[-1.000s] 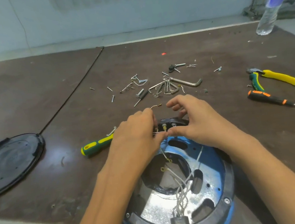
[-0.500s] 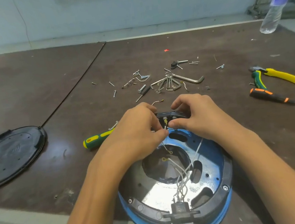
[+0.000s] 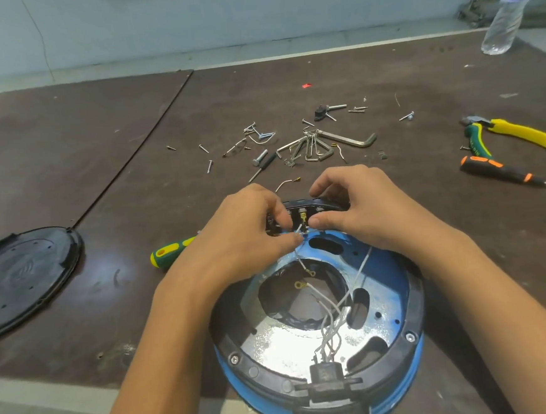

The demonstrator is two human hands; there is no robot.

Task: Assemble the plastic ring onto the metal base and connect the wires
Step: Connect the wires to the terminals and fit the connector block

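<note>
because the white wires (image 3: 335, 313) are thin and limp, the person does best pinching each near its bare end, as the left hand (image 3: 248, 238) does now by the terminal block (image 3: 301, 212); the right hand (image 3: 360, 209) pinches there too. the plastic ring (image 3: 414, 323) sits screwed on the metal base (image 3: 295, 342). since earlier, both hands barely shifted.

Landmark: metal base (image 3: 295, 345), blue-edged, at the table's near edge.
Plastic ring (image 3: 414, 323): black, seated around the base's rim.
Left hand (image 3: 244, 238): at the base's far edge, pinching white wires (image 3: 331, 320).
Right hand (image 3: 360, 206): beside it, fingertips on the black terminal block (image 3: 301, 211).
Screwdriver (image 3: 170, 250): left of the base.
</note>
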